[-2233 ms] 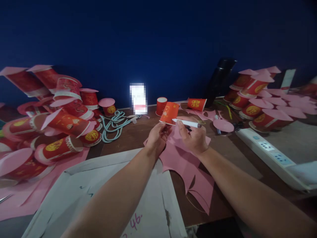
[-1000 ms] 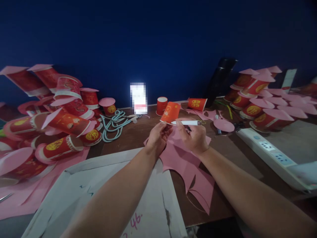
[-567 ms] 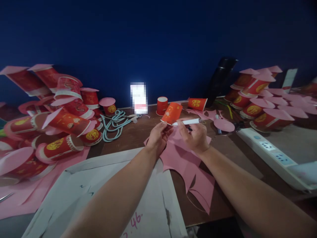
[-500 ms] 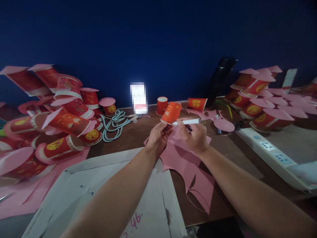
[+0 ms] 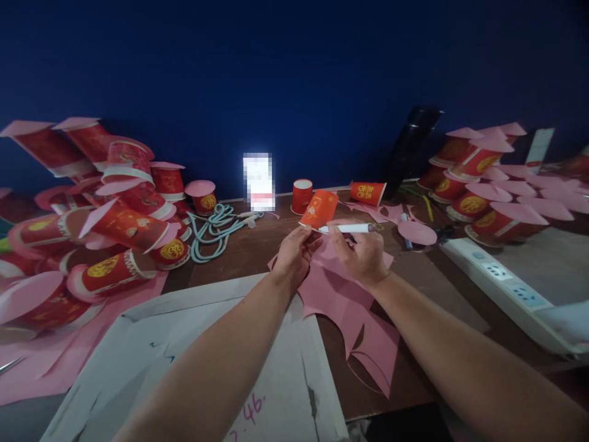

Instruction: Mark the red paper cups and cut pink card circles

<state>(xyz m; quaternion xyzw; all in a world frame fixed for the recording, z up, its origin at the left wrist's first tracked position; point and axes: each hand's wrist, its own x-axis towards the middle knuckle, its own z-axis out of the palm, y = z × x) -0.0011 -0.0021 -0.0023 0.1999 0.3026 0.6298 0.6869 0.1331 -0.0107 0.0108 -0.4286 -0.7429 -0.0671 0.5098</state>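
My left hand (image 5: 294, 255) is closed on the rim of a red paper cup (image 5: 319, 207), which tilts away from me over the table. A white pen (image 5: 352, 228) sits pinched in my right hand (image 5: 361, 252), its tip pointing left at the cup's rim. Whether the tip touches the cup I cannot tell. Below both hands lies pink paper (image 5: 340, 288) with round pieces cut out of it. Behind the held cup, another red paper cup (image 5: 302, 196) stands upright, and a third cup (image 5: 368, 193) lies on its side to the right.
Red cups with pink discs are heaped at left (image 5: 124, 227) and right (image 5: 473, 199). A light-blue cord (image 5: 209, 236), a lit phone-like screen (image 5: 258, 182) and a black bottle (image 5: 414, 147) stand or lie further back. A white box (image 5: 193, 368) and power strip (image 5: 506, 288) flank my arms.
Almost nothing differs. Both hands keep their hold on the cup and the pen, and the whole view has shifted very slightly.
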